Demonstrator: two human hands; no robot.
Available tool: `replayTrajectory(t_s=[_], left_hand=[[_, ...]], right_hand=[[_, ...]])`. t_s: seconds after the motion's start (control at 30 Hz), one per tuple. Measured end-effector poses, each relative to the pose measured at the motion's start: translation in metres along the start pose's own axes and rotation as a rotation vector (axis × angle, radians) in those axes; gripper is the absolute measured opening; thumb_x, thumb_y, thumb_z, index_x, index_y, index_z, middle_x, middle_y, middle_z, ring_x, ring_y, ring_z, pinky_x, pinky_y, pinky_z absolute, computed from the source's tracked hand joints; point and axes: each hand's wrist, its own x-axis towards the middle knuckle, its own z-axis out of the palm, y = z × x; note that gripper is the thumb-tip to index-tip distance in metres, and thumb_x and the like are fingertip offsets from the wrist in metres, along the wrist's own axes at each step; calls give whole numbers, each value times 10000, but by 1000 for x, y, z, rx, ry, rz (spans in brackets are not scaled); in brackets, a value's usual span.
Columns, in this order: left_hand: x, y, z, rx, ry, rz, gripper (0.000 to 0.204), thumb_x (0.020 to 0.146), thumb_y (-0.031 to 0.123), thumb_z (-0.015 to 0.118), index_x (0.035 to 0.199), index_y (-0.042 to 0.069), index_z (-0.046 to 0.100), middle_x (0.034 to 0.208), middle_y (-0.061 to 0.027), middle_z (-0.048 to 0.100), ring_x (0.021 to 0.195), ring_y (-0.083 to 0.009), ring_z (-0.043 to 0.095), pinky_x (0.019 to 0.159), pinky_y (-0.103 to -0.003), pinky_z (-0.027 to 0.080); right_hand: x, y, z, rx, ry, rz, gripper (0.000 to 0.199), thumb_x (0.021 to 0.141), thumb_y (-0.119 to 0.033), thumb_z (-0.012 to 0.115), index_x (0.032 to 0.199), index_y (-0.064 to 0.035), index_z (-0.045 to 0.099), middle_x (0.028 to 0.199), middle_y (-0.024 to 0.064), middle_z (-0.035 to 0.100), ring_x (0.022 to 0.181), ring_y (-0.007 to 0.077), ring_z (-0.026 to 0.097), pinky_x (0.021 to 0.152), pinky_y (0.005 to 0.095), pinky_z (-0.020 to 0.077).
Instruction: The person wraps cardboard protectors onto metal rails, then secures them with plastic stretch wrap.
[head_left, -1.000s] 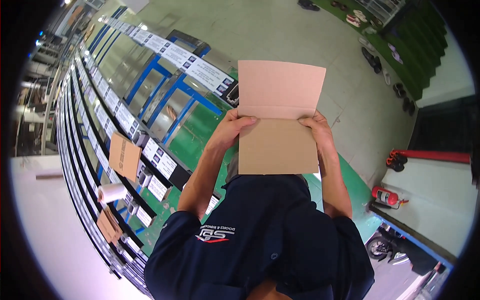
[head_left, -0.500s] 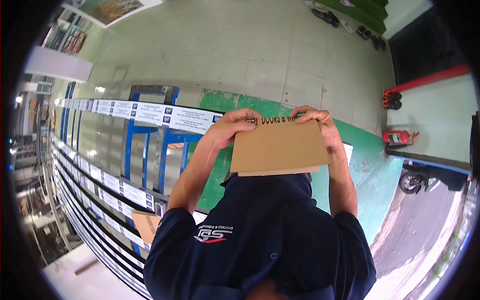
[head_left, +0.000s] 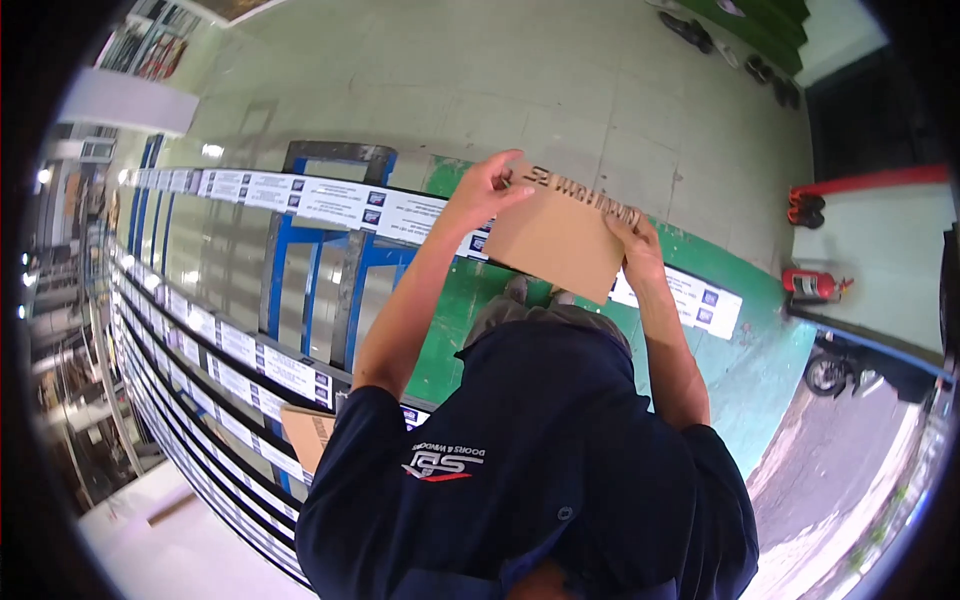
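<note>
A brown cardboard piece with dark printing along its bent far edge is held out in front of me. Its far left corner is in my left hand, the thumb lying on the board. My right hand grips the right edge, fingers wrapped round it. Beneath the cardboard runs a long bar in white printed film, coming out again on the right past my right wrist. Whether the cardboard touches the bar cannot be seen.
Blue metal stands support the bar on the left. Several more film-wrapped bars lie there, with another cardboard piece on them. A red fire extinguisher is at the right wall, shoes beyond it, and a motorbike outside.
Both hands have carried the cardboard away from my body, over the bar. It is now tilted, its right side nearer me, and my right hand has slid down the right edge.
</note>
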Motion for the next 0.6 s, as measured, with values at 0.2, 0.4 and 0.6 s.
replayTrajectory(t_s=[0.2,0.4,0.6], left_hand=[[-102,-63,2,68,244,-137,645,845,225,760,1389,-3,497,936,-131,715,776,-163,662,673,-329,531],[-254,-142,56,320,186,-509,573,832,318,763,1292,21,591,969,-119,704,801,-250,670,755,-367,535],[-327,-115,131,134,100,-627,509,827,334,760,1209,22,634,907,-126,697,853,-267,667,790,-371,524]], right_hand=[[14,34,-10,60,12,79,348,914,-124,698,1225,-3,598,1172,77,661,1067,189,620,910,338,498],[33,37,-37,-52,-214,177,443,965,-116,629,1375,2,511,1351,122,582,1216,234,568,1034,397,461],[48,14,-37,-155,-311,314,466,995,-195,596,1414,-26,480,1380,125,557,1235,259,553,1043,430,455]])
